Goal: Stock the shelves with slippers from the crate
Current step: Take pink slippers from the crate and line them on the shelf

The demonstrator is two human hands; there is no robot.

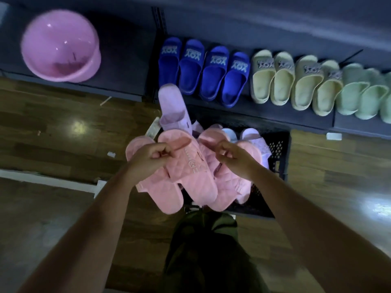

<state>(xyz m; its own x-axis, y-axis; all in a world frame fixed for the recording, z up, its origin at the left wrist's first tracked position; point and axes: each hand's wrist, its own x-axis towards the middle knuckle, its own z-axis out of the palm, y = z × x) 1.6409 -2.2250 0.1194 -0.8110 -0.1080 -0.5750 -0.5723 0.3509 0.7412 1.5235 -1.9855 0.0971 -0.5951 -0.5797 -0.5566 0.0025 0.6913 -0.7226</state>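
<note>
Above the crate (279, 149), both hands work on pink slippers lifted clear of the rim. Left hand (151, 158): fingers curled, thumb and forefinger pinching the upper band of the pink quilted slipper (190, 176). Right hand (231, 155): fingers likewise curled, pinching the band edge of the second pink slipper (222, 182). Motion blur hides the exact contact on both.

Handling, as judged: the pink slippers are quilted fabric over a flat sole, light and soft, and likely to flop if held by the band alone. They are not fragile and not slippery. A pinch at the band serves for lifting, but a hold across the sole would steady them better for placing.

Further stock in the crate: a lilac slipper (172, 108) stands on end at the far-left corner, and pale slippers (251, 136) lie toward the far side. The crate itself is black, rigid plastic with mesh walls.

Beyond the crate, the shelf (275, 115) is dark and flat and carries moulded slides in a row: blue slippers (203, 75) directly behind, cream slippers (292, 81) to their right, green slippers (364, 94) furthest right. These look smooth, thick-soled and stiffer than the fabric ones.

Far left of the crate, a glossy pink basin (61, 45) sits on a neighbouring shelf
</note>
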